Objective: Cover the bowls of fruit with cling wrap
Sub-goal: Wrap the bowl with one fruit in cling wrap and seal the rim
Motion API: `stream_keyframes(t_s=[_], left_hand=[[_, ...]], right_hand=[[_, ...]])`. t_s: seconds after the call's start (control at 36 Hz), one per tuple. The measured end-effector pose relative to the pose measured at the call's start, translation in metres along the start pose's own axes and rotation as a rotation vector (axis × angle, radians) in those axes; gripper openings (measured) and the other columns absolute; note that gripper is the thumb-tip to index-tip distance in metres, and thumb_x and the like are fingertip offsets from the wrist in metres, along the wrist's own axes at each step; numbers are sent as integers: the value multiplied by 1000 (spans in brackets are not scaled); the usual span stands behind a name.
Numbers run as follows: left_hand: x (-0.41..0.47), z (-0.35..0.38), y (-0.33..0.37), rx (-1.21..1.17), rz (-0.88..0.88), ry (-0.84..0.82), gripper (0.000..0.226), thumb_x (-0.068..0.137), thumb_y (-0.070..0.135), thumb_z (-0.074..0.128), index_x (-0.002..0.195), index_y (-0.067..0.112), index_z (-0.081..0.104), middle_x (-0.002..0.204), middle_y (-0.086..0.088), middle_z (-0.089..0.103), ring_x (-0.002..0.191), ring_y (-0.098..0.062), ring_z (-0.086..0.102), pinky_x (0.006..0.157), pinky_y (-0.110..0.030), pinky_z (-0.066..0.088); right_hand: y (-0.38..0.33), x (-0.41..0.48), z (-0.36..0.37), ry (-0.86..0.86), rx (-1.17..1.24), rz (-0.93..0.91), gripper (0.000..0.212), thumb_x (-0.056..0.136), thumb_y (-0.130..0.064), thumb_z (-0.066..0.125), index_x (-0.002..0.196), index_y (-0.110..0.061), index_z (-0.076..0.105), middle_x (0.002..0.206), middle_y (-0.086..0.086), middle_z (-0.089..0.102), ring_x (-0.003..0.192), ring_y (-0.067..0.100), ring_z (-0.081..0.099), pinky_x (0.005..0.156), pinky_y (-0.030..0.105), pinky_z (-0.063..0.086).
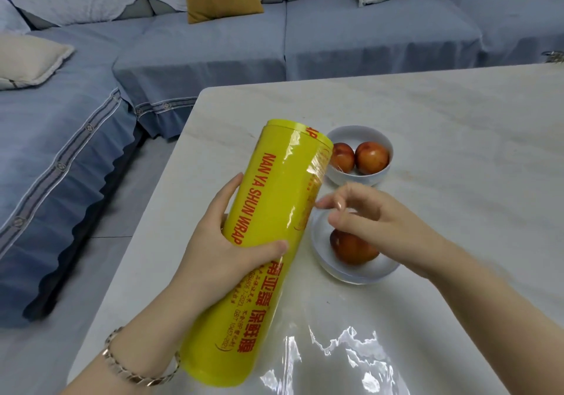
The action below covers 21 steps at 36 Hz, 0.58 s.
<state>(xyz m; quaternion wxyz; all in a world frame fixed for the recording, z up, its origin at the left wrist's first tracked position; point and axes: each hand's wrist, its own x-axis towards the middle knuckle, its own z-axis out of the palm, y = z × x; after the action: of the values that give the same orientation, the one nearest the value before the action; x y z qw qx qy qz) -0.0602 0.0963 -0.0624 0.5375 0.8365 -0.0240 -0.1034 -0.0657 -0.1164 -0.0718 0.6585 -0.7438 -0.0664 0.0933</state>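
Note:
My left hand [225, 242] grips a big yellow roll of cling wrap [274, 211], held tilted above the table's left side. My right hand [366, 214] hovers at the roll's right edge, thumb and fingers curled and picking at the film; whether it pinches the film I cannot tell. Under that hand sits a near white bowl [360, 269] with one red fruit [351, 246]. A far white bowl [357, 136] holds two red fruits [370, 156]. A loose sheet of clear wrap [332, 349] lies crinkled on the table in front of me.
The white marble table [457, 120] stretches right and back. A blue sofa [213, 46] with cushions wraps around the left and far sides. A grey floor strip lies between sofa and table. A small metal object [554, 56] sits at the far right edge.

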Motion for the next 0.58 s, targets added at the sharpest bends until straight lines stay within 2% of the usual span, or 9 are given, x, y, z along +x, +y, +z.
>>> stream_keyframes(t_s=[0.06, 0.14, 0.19, 0.28, 0.33, 0.39, 0.42, 0.5, 0.58], left_hand=[[2, 0, 4, -13, 0, 18, 104, 43, 47, 78, 134, 52, 27, 113, 13, 57, 90, -10, 62, 63, -22, 53], [4, 1, 8, -38, -27, 13, 104, 46, 49, 82, 135, 52, 29, 115, 9, 58, 91, -14, 64, 69, -33, 57], [2, 3, 10, -82, -66, 2, 101, 46, 48, 85, 132, 55, 31, 113, 7, 61, 89, -18, 67, 69, -38, 59], [-3, 7, 13, -144, -105, -11, 93, 46, 46, 87, 121, 60, 34, 107, 6, 64, 84, -21, 70, 68, -40, 59], [-4, 9, 14, -163, -108, 2, 96, 43, 45, 86, 123, 58, 34, 108, 6, 65, 84, -21, 70, 69, -41, 59], [-3, 12, 13, -164, -113, 29, 100, 46, 45, 87, 129, 55, 33, 111, 5, 63, 87, -21, 69, 71, -43, 59], [-2, 13, 13, -156, -113, 37, 102, 47, 46, 87, 131, 55, 31, 112, 6, 62, 89, -21, 68, 72, -43, 59], [1, 16, 15, -151, -122, 49, 104, 45, 48, 87, 132, 54, 31, 112, 5, 63, 88, -20, 68, 72, -43, 59], [1, 15, 18, -183, -140, 46, 105, 40, 48, 83, 131, 53, 32, 109, 4, 64, 85, -20, 69, 70, -41, 59]], right_hand=[[0, -1, 7, -46, 80, -20, 24, 81, -13, 65, 80, -16, 42, 85, 11, 68, 80, 8, 63, 80, 22, 49], [0, -2, 11, -50, 235, -48, 30, 74, -10, 64, 89, -15, 38, 68, 25, 55, 64, 14, 65, 70, 23, 51], [1, -2, 13, -33, 351, -24, 35, 69, -8, 62, 95, -18, 41, 59, 21, 48, 54, 16, 63, 62, 23, 53], [4, -4, 17, -13, 436, 67, 35, 69, -4, 65, 98, -14, 47, 49, 5, 52, 43, 13, 56, 47, 16, 47], [4, -6, 20, 12, 384, 114, 20, 74, -14, 72, 84, -10, 56, 45, -1, 50, 42, 10, 49, 45, 15, 44], [4, -8, 22, 41, 301, 134, 28, 68, -39, 60, 62, -12, 55, 46, -3, 50, 43, 8, 47, 48, 14, 42], [4, -9, 23, 44, 249, 121, 34, 67, -45, 56, 58, -12, 54, 49, -3, 50, 44, 6, 47, 50, 14, 41], [10, -11, 24, 80, 64, 52, 46, 75, -55, 63, 66, -10, 62, 62, 1, 55, 53, 4, 45, 58, 18, 37], [17, -13, 26, 47, 68, -14, 27, 63, -52, 68, 60, -31, 52, 64, -5, 60, 65, 15, 47, 66, 32, 39]])
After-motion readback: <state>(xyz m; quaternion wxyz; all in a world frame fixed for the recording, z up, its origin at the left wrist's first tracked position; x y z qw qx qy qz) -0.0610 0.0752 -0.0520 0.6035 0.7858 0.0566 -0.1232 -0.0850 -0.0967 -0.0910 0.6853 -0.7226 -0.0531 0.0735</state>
